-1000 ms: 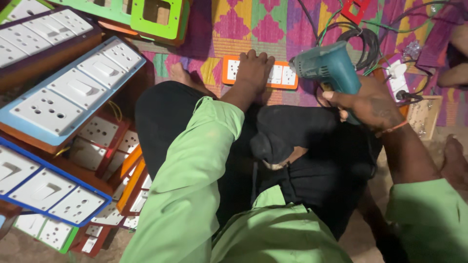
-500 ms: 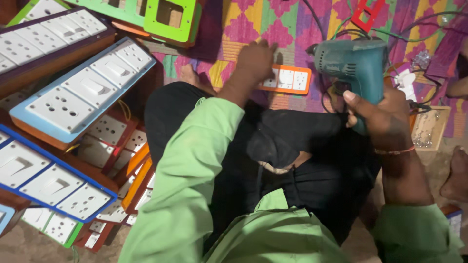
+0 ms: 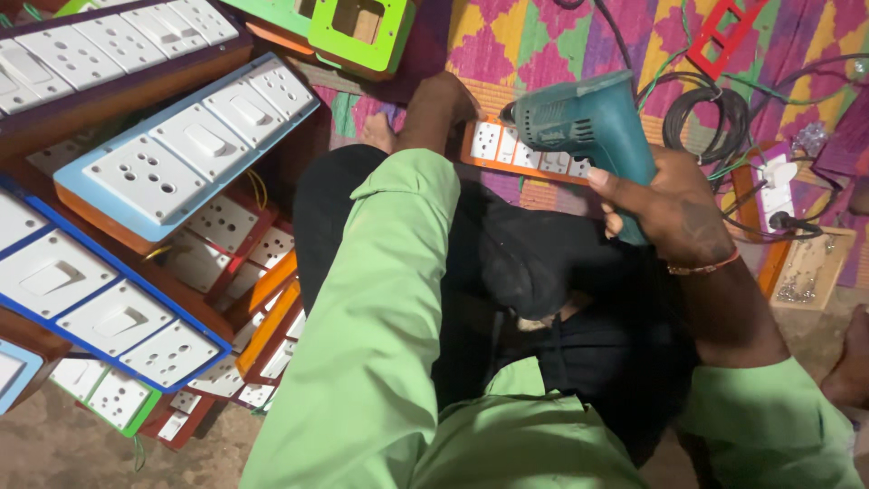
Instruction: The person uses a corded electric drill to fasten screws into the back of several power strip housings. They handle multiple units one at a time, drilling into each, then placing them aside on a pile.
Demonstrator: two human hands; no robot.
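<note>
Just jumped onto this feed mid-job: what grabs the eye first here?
The teal power drill gripped in the right hand, upper centre, its nose pointing left toward the orange-framed switch board that lies on the patterned mat. The left hand rests at that board's left end. Down the left side, stacked switch-and-socket boards in blue, brown and orange frames fill the view.
</note>
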